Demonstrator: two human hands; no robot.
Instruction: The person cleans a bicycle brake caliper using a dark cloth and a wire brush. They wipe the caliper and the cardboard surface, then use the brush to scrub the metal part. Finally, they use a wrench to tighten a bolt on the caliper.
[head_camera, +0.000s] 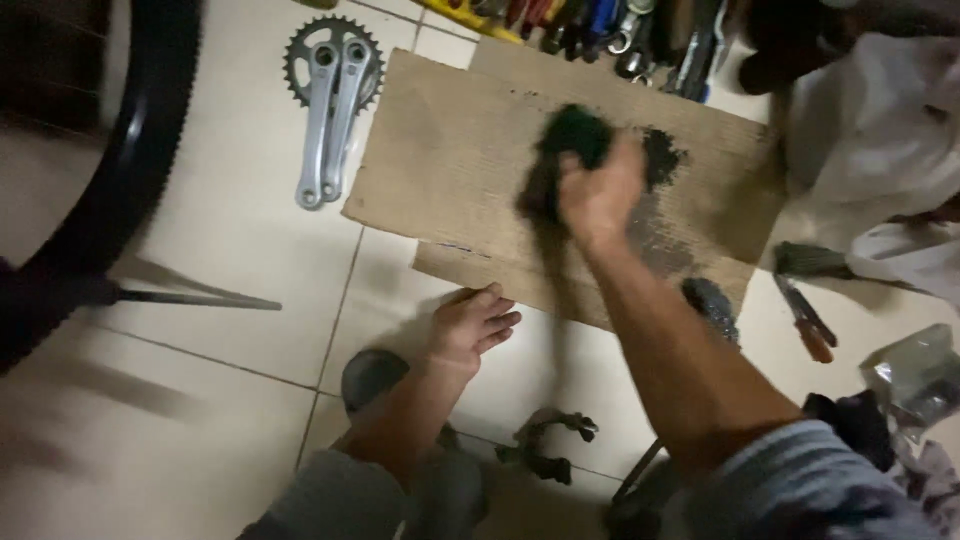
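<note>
Dark greasy rag (572, 140), bunched in a fist, sits on the sheet of brown cardboard (450, 150) that lies flat on the tiled floor; I'll place everything else from that cardboard.

Far to its left curves a bicycle tyre (130, 170), with a thin metal rod (200, 298) on the tiles below it. Just off the cardboard's left edge lies a silver crankset (332, 100), chainring uppermost, arms pointing down. Below the cardboard's near edge the left hand (470, 328) rests palm down on the floor, fingers spread loosely and holding nothing, just touching the edge. Nearer the person than that lies a dark metal part (545, 450).

Over the cardboard's middle the right hand (598, 190) is clamped tight round the rag, which bulges out above and to the left of the knuckles; this hand alone has it. A black smear (660, 158) stains the board just right of the fist. Beyond the far edge sits a row of hand tools (600, 30). Off the right edge lie orange-handled pliers (805, 320).
</note>
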